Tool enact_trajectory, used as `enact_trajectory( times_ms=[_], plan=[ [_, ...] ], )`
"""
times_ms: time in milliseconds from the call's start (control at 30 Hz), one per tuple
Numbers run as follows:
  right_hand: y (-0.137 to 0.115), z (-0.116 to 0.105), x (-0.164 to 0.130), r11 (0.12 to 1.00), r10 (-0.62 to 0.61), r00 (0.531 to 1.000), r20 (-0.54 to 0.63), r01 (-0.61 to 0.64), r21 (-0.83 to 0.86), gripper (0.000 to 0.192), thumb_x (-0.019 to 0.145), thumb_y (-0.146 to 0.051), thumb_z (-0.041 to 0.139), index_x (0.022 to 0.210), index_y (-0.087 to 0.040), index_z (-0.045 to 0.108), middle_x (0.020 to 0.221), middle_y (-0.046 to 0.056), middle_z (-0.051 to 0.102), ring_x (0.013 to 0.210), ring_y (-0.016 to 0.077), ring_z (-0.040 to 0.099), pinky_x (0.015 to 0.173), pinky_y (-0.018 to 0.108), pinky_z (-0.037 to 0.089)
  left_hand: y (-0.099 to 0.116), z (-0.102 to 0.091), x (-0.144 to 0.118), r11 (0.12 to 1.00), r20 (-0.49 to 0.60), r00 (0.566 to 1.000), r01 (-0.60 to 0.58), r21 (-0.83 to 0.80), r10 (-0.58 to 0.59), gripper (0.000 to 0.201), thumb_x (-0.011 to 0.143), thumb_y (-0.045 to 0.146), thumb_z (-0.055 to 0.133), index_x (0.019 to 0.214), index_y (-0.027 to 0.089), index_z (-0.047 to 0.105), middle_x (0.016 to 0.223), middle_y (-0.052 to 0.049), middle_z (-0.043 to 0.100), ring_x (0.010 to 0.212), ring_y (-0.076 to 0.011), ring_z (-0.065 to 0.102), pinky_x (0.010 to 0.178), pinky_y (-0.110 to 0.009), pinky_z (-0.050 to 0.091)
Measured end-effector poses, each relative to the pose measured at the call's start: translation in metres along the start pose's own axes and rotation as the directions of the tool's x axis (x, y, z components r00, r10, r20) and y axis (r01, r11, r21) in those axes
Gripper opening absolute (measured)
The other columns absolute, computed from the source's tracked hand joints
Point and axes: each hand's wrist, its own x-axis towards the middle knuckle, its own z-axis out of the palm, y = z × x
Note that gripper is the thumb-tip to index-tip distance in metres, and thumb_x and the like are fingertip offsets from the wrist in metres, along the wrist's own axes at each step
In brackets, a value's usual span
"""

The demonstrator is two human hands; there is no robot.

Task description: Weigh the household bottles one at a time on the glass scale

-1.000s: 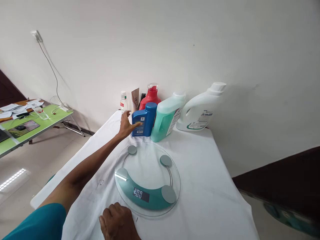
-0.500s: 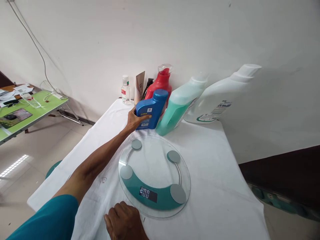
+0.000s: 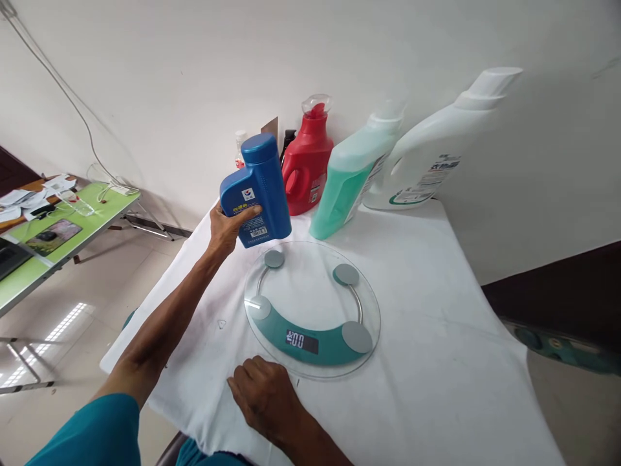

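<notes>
Nearest the camera, the right hand (image 3: 266,398) rests palm down on the white cloth of the bench (image 3: 436,362), its fingers curled loosely and holding nothing, just beside the near rim of the glass scale (image 3: 311,307). The scale lies flat on the cloth, a round clear plate with four grey pads and a teal band whose display (image 3: 301,341) shows digits. Beyond it, the left hand (image 3: 228,228) reaches out on a bare forearm from a teal sleeve (image 3: 87,433), its fingers wrapped around the lower side of the blue bottle (image 3: 257,191), thumb across the label. The blue bottle is lifted clear of the bench, cap up and slightly tilted, above the far left edge of the scale. Farther back, along the wall, stand a red jug (image 3: 306,162), a green detergent bottle (image 3: 352,178) and a large white jug (image 3: 436,152), close together in a row. Well apart to the left stands a green folding table (image 3: 58,239) with papers.
</notes>
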Motion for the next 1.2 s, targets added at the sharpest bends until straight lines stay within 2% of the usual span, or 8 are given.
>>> enact_trajectory(
  times_ms=[100,200,333,467,667,967,1100,1200],
  plan=[
    [0.001,0.001,0.000,1.000,-0.016,1.000,0.017,0.017,-0.022,0.027,0.095,-0.014,0.056,0.069,-0.021,0.051,0.065,0.000,0.055,0.059,0.0159,0.051,0.053,0.035,0.021,0.024,0.002,-0.029,1.000,0.079,0.997,0.014,0.021,-0.016,0.052,0.054,0.038,0.099,0.096,0.019,0.077,0.095,-0.005,0.080,0.090,-0.0267,0.078,0.086,-0.045,0.065],
    [0.002,0.003,-0.001,0.999,-0.027,0.999,0.036,0.028,-0.039,0.027,0.096,-0.014,0.056,0.070,-0.020,0.052,0.065,0.000,0.057,0.060,0.0151,0.052,0.054,0.034,0.022,0.036,0.013,-0.061,0.997,0.168,0.984,0.059,0.045,-0.066,0.051,0.052,0.039,0.100,0.094,0.020,0.077,0.093,-0.005,0.080,0.087,-0.0269,0.077,0.083,-0.045,0.066],
    [0.002,0.005,-0.001,0.997,-0.035,0.998,0.053,0.039,-0.066,0.027,0.098,-0.015,0.057,0.071,-0.020,0.052,0.065,0.000,0.058,0.061,0.0148,0.054,0.054,0.033,0.022,0.035,0.031,-0.095,0.994,0.302,0.947,0.099,0.044,-0.108,0.054,0.052,0.039,0.100,0.098,0.022,0.077,0.094,-0.004,0.080,0.087,-0.0260,0.077,0.081,-0.043,0.066],
    [0.002,0.005,0.000,0.995,-0.048,0.997,0.053,0.053,-0.082,0.027,0.098,-0.016,0.055,0.072,-0.020,0.054,0.065,0.001,0.060,0.060,0.0151,0.055,0.054,0.034,0.022,0.025,0.041,-0.113,0.992,0.342,0.931,0.124,0.037,-0.129,0.058,0.053,0.039,0.099,0.103,0.022,0.076,0.096,-0.004,0.080,0.089,-0.0258,0.077,0.081,-0.042,0.066],
    [0.001,0.002,0.002,0.996,-0.057,0.998,0.019,0.059,-0.074,0.028,0.098,-0.015,0.052,0.071,-0.019,0.055,0.064,0.001,0.059,0.059,0.0153,0.054,0.054,0.034,0.020,0.011,0.042,-0.115,0.990,0.348,0.927,0.127,0.065,-0.142,0.062,0.053,0.042,0.099,0.106,0.021,0.075,0.097,-0.004,0.081,0.092,-0.0267,0.077,0.081,-0.040,0.065],
    [0.001,0.002,0.000,0.998,-0.034,0.999,0.027,0.035,-0.047,0.029,0.098,-0.014,0.053,0.069,-0.019,0.054,0.063,0.001,0.057,0.059,0.0145,0.051,0.054,0.033,0.020,0.008,0.041,-0.112,0.995,0.415,0.905,0.068,0.079,-0.095,0.062,0.058,0.042,0.098,0.111,0.022,0.074,0.102,-0.005,0.079,0.097,-0.0257,0.075,0.082,-0.037,0.062],
    [0.002,0.002,0.000,0.998,-0.040,0.999,0.030,0.042,-0.040,0.029,0.098,-0.014,0.055,0.069,-0.019,0.054,0.063,0.000,0.057,0.059,0.0139,0.051,0.054,0.032,0.021,0.001,0.032,-0.108,0.994,0.450,0.893,-0.038,0.100,-0.011,0.066,0.065,0.056,0.092,0.118,0.021,0.071,0.109,-0.007,0.078,0.101,-0.0255,0.073,0.085,-0.037,0.059],
    [0.002,0.002,0.001,0.999,-0.045,0.999,0.018,0.046,-0.030,0.029,0.099,-0.014,0.056,0.070,-0.019,0.053,0.063,0.000,0.057,0.059,0.0135,0.050,0.054,0.032,0.021,-0.012,0.014,-0.102,0.979,0.389,0.914,-0.170,0.114,0.113,0.064,0.081,0.073,0.072,0.116,0.020,0.071,0.113,-0.010,0.076,0.105,-0.0262,0.071,0.091,-0.040,0.056]
  ],
)
